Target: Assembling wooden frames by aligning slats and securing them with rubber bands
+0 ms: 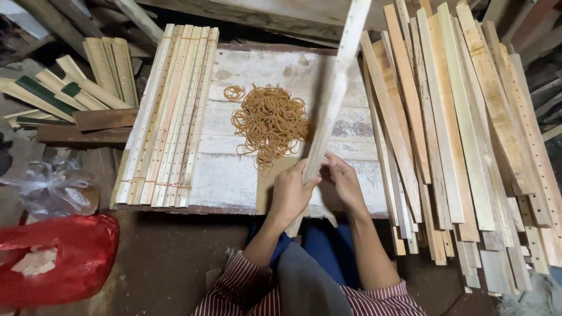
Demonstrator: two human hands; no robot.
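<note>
Left hand (291, 193) and right hand (345, 182) each close their grip on the blurred, seemingly perforated wooden slat (335, 93).

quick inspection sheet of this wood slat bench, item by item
surface: whitewashed plank board, worn, paint flaking.
job's things: long pale slat held upright, blurred; pile of rubber bands on the board.
clutter: banded bundle of drilled slats at the board's left; loose slat stack to its right.
grippers: left hand and right hand both grip the slat's lower part.
cables: nothing seen.
surroundings: red plastic bag, clear bag, green-edged strips, dirt floor.
</note>
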